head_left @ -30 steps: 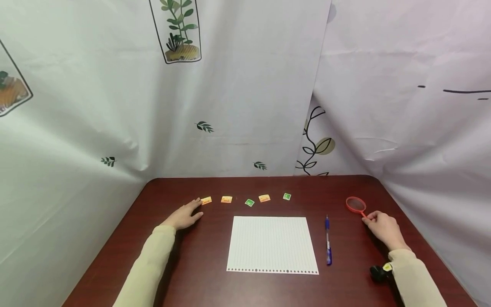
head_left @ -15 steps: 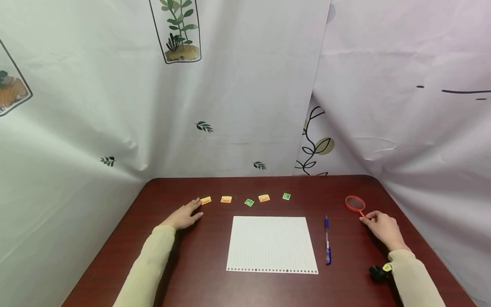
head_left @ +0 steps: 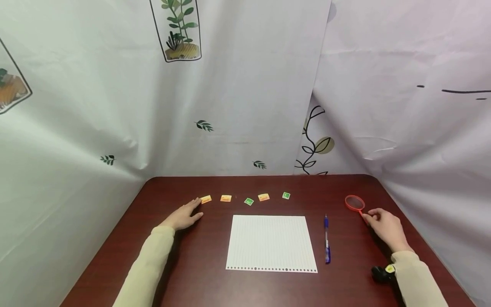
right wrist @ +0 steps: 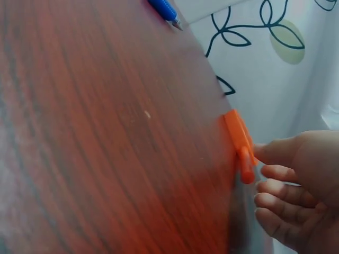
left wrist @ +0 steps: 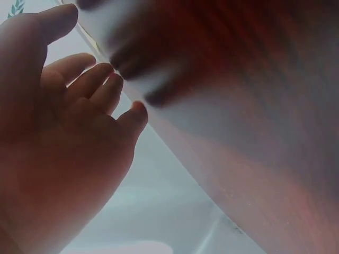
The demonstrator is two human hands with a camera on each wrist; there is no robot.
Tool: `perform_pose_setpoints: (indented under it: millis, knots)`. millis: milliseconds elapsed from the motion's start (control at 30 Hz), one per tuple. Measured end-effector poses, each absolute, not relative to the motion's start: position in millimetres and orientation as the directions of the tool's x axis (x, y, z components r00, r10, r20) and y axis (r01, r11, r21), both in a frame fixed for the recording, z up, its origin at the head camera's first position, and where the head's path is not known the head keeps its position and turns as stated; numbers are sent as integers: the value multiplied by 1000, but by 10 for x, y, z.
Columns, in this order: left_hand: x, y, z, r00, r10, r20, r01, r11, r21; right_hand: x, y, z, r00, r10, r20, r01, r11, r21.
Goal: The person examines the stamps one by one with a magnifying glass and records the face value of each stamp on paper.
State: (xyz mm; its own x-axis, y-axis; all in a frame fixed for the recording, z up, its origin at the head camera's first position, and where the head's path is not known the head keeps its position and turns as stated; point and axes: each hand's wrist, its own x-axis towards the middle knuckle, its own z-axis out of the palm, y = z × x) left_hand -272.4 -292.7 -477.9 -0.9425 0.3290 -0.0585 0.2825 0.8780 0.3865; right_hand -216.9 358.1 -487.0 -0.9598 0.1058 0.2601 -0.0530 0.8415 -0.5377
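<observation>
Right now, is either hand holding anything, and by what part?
Nothing appears held: the right hand is beside the handle of the magnifying glass, not closed round it; the left hand is spread at an orange card.

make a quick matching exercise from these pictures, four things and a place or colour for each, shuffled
1 magnifying glass
2 pen
3 sheet
4 left hand

A blue at both ends
B at the leftmost orange slip
C red-rimmed
D white, ruled with lines

Pairs: 1-C; 2-A; 3-D; 4-B
</observation>
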Motion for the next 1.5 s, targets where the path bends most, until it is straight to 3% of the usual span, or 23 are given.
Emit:
perform_pose_setpoints:
  millis: [267, 667, 1500]
  knots:
    - [-2620, -2853, -4767, -937, 342, 73, 343, 863, 370, -2232, 3413, -4735, -916, 24, 401, -194, 848, -494]
    - [-2451, -2561, -4817, -903, 424, 74, 423, 840, 339, -2345, 3074, -4732, -936, -196, 292, -315, 835, -451]
    - [-2196, -1976, -4784, -792, 606, -75, 553, 765, 330, -2324, 2774, -4814, -900, -390, 192, -435, 807, -400]
